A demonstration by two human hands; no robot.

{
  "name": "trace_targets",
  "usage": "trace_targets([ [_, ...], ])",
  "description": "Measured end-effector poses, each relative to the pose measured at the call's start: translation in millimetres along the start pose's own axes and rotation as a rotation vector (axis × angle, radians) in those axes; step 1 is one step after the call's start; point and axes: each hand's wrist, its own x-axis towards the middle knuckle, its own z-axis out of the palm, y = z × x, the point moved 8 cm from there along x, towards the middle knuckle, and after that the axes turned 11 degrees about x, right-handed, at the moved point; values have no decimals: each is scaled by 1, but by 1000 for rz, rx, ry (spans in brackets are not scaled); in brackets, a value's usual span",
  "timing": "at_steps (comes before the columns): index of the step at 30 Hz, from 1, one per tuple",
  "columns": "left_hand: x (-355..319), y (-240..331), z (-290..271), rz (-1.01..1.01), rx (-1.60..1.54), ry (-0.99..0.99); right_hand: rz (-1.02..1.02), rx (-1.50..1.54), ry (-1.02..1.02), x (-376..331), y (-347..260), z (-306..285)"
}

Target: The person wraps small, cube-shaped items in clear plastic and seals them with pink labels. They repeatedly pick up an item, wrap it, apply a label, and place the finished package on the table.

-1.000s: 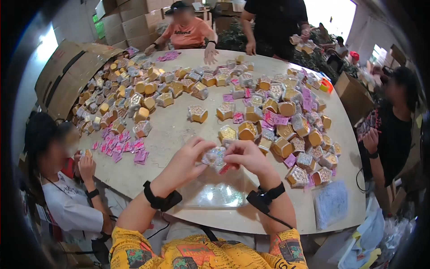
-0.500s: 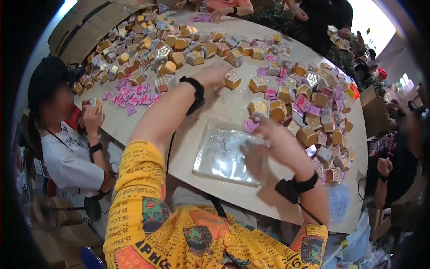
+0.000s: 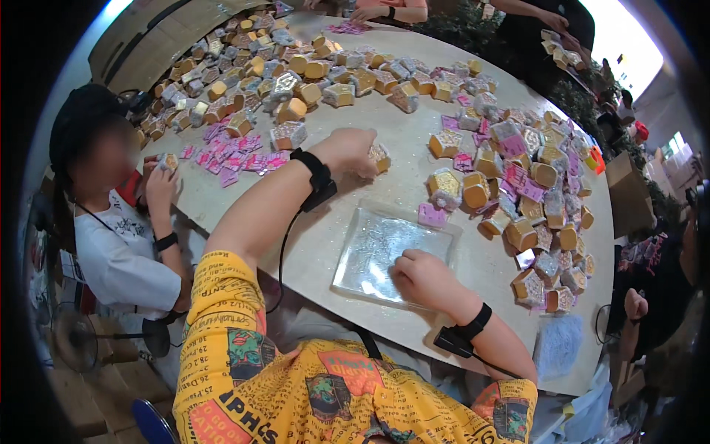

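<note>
My left hand [image 3: 353, 153] is closed around a small gold faceted box [image 3: 379, 157] with a patterned face, low over the middle of the table. Its fingertips are partly hidden behind the hand. Nearer to me lies a flat stack of clear plastic bags [image 3: 370, 244], shiny and creased. Over the right part of this stack rests my right hand [image 3: 425, 277], fingers curled in and pressed together. Whatever those fingers hold, if anything, does not show. A pink packet [image 3: 432, 215] lies against the stack's far right corner.
Gold boxes, many in clear wrap, are heaped along the table's far left [image 3: 244, 74] and right [image 3: 543, 177]. Pink packets [image 3: 240, 159] form a pile at left. A bluish plastic bundle [image 3: 558, 346] sits at the near right corner. Co-workers stand at left [image 3: 118, 229], far side and right.
My left hand has drawn nearer to me with the gold box. My right hand has moved from the pink packet back onto the plastic bags, its fingers now curled. The view has shifted slightly.
</note>
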Motion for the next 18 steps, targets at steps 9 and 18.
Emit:
trace_targets([
  [9, -143, -88, -30, -521, -330, 159, 44, -38, -41, 5, -9, -3],
  [18, -207, -100, 9, -562, -50, 278, 8, 16, -64, 11, -11, 0],
])
